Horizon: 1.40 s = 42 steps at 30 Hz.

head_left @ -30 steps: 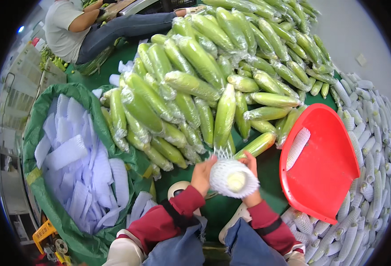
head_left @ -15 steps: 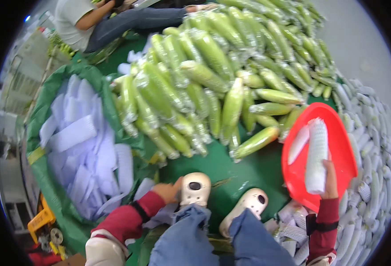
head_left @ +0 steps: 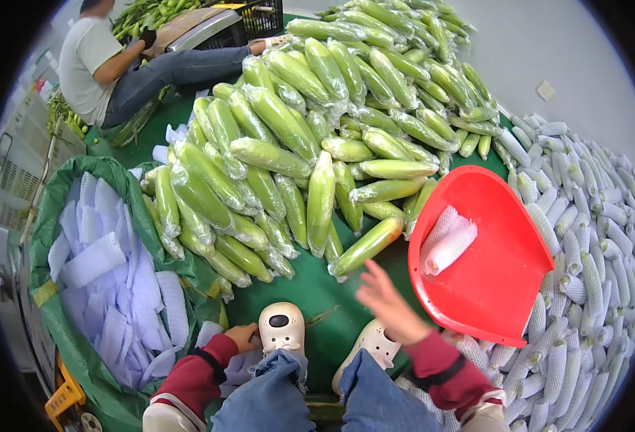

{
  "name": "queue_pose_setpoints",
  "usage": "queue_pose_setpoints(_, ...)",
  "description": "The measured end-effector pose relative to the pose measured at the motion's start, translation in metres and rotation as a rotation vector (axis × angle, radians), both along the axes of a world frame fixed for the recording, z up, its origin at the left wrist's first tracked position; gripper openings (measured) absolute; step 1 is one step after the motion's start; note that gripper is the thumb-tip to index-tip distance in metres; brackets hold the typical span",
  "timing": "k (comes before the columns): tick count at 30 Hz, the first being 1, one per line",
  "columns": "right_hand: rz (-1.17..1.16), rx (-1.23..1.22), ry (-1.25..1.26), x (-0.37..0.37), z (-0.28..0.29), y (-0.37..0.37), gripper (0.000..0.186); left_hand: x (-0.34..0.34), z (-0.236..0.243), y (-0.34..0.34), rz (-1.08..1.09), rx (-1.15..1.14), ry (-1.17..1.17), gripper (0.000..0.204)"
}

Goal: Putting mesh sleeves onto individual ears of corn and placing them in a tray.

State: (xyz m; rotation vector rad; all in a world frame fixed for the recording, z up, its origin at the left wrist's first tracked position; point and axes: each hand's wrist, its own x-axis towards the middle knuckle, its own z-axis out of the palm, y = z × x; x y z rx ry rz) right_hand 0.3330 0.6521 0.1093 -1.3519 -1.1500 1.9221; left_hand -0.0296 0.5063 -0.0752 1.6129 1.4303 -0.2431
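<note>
My right hand [head_left: 391, 304] reaches with spread fingers towards a film-wrapped corn cob [head_left: 366, 248] in green husk, just short of it, holding nothing. This cob lies at the near edge of a big pile of wrapped corn [head_left: 278, 122]. My left hand [head_left: 243, 336] is low beside the left clog [head_left: 282, 327], fingers curled. Whatever it may grip is hidden; white foam net sleeves [head_left: 239, 371] lie right under it. To the right, a red plastic basin [head_left: 490, 266] holds two cobs in white foam nets [head_left: 450, 248].
A green woven sack [head_left: 47, 288] full of flat foam sleeves [head_left: 126, 288] stands at my left. Foam-netted cobs [head_left: 584, 266] are heaped along the right side. Another person [head_left: 97, 68] sits at the far left, near a dark crate [head_left: 263, 18]. A yellow tool [head_left: 65, 396] is at the lower left.
My right hand has let go of the foam-netted cob, now in the basin beside the other, and moved left to the corn pile. My left hand stays by the clog. The view has shifted.
</note>
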Motion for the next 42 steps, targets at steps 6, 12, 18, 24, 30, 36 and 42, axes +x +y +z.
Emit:
queue_pose_setpoints(6,-0.908,0.228,0.005,-0.015,-0.187,0.058,0.075,0.012,0.056,0.027,-0.094,0.374,0.217,0.018)
queue_pose_setpoints(12,-0.69,0.102,-0.036,-0.014,-0.206,0.076,0.066,-0.018,0.083,0.066,0.284,0.547,0.105,0.015)
queue_pose_setpoints(18,0.751,1.34,-0.864,-0.021,-0.118,0.033,0.047,0.017,0.14,0.13,0.758,0.866,-0.128,0.025)
queue_pose_setpoints(24,0.402,0.858,-0.515,-0.047,-0.11,0.028,0.049,0.074,0.161,0.164,0.961,0.389,-0.647,0.022)
queue_pose_setpoints(30,0.261,-0.442,0.363,-0.046,-0.068,0.0,0.067,0.131,0.08,0.12,0.359,0.229,-0.585,0.02)
queue_pose_setpoints(36,0.32,-0.445,0.321,-0.025,-0.112,-0.041,0.052,0.126,0.075,0.111,0.0,-0.019,-0.546,0.022)
queue_pose_setpoints(42,0.294,-0.745,0.299,-0.027,-0.126,-0.049,0.037,0.136,0.091,0.115,-0.035,0.482,-0.477,0.016)
